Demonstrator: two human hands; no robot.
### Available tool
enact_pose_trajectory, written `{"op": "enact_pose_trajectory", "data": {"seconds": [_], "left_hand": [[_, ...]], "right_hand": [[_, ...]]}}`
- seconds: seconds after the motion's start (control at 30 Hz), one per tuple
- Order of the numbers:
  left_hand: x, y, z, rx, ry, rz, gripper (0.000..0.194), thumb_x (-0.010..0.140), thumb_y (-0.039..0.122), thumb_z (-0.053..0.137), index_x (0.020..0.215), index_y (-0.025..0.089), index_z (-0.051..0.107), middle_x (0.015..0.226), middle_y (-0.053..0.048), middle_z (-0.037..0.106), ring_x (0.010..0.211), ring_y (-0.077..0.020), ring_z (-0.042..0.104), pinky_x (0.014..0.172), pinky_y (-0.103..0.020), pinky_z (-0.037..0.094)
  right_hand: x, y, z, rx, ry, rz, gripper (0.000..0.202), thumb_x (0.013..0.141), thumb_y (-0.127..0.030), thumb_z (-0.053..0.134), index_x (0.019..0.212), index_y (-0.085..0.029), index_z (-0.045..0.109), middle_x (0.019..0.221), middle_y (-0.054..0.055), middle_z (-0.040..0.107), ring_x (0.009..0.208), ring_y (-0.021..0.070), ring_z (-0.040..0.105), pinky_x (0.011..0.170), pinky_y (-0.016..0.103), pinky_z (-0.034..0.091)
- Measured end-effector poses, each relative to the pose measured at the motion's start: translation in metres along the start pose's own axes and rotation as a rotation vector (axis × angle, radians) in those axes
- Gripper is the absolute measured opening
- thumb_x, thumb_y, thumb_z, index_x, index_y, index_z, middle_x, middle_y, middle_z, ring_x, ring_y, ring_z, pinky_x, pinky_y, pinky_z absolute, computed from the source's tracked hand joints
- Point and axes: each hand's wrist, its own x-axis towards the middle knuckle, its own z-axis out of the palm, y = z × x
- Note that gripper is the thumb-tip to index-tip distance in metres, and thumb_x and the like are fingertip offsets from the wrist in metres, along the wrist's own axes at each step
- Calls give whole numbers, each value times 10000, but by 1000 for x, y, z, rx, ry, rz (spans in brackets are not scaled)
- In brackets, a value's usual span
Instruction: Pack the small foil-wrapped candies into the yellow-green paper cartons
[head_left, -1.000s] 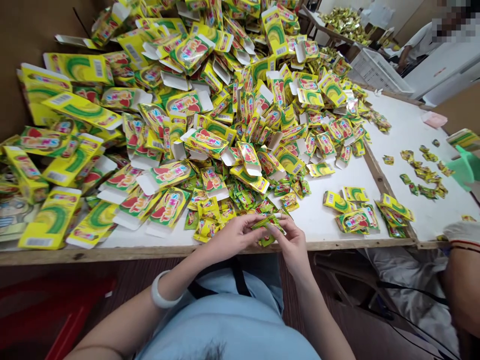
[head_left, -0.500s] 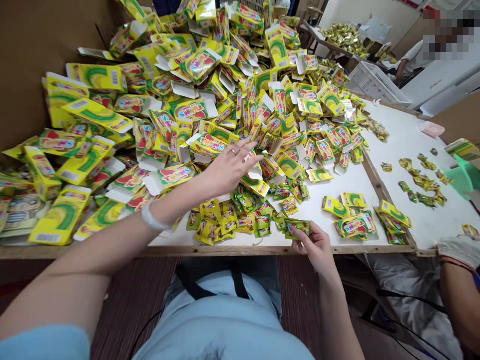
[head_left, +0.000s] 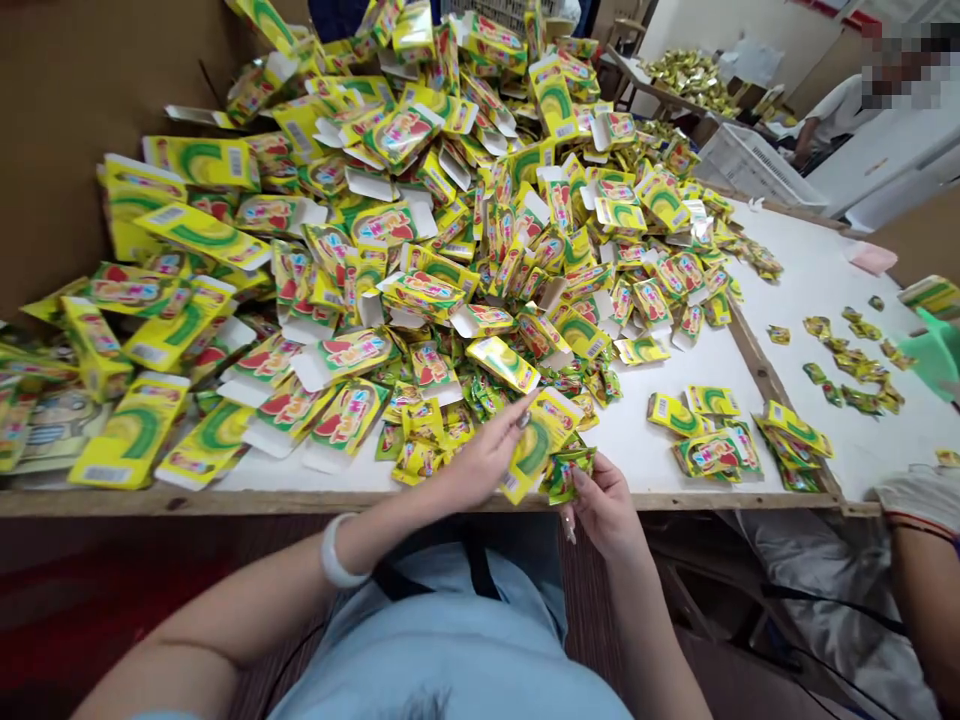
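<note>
My left hand (head_left: 487,455) is closed round a yellow candy box (head_left: 538,448) with a green curved band, held just above the front edge of the table. Close to its right end, my right hand (head_left: 604,498) pinches a few small green candy packets (head_left: 568,474). The box and the packets nearly meet; whether they touch I cannot tell. More green and yellow candy packets (head_left: 431,432) lie loose on the white table behind my left hand. Beyond them rises a big heap of yellow candy boxes (head_left: 405,225), many with white flaps standing open.
Several filled-looking boxes (head_left: 709,450) lie to my right, near a wooden divider strip (head_left: 765,370). Past the strip are scattered packets (head_left: 855,362) and a green plastic scoop-like thing (head_left: 934,350). A co-worker's gloved hand (head_left: 919,495) is at the right edge. A white crate (head_left: 757,165) stands behind.
My left hand has come back from the heap toward me with a yellow box in it. My right hand has moved slightly left and toward me, keeping the green packets.
</note>
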Motion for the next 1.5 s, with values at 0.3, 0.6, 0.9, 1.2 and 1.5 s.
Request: {"op": "enact_pose_trajectory", "data": {"seconds": [0.3, 0.6, 0.9, 1.2, 1.5], "left_hand": [[-29, -14, 11, -572, -416, -367, 572, 884, 667, 520, 1123, 157, 618, 956, -89, 695, 900, -232, 653, 804, -358, 547], [-38, -5, 6, -718, -692, -288, 445, 610, 479, 832, 731, 162, 543, 640, 35, 520, 556, -88, 468, 501, -209, 374], [-42, -10, 9, -798, -773, -327, 702, 628, 455, 859, 1191, 216, 514, 716, 71, 526, 519, -65, 469, 506, -200, 422], [-49, -20, 14, -689, -798, -303, 1323, 617, 410, 906, 1566, 262, -4, 873, 27, 550, 705, -131, 556, 664, -262, 461], [-60, -20, 20, -462, -832, -250, 1328, 623, 484, 881, 1578, 196, 5, 1138, -87, 627, 1147, -289, 584, 983, -400, 453]], "right_hand": [[-14, -21, 35, -255, -96, -2, 254, 776, -378, 805, 922, -200, 697, 706, -21, 658, 400, 83, 534, 371, 219, 485], [-2, -28, 36, -222, 146, -256, 215, 760, -371, 809, 895, -249, 695, 781, -14, 636, 511, 77, 465, 417, 189, 398], [-13, -67, 45, -898, -388, -348, 127, 919, -209, 650, 997, -245, 744, 901, 44, 633, 894, 178, 602, 787, 295, 525], [-23, -72, 28, -906, -554, -353, 187, 941, -143, 618, 1097, -245, 642, 924, 23, 669, 776, 118, 632, 695, 213, 507], [-38, -53, 30, -849, -818, -155, 287, 1027, -346, 473, 1081, -195, 712, 1006, 94, 708, 954, 177, 677, 847, 289, 538]]}}
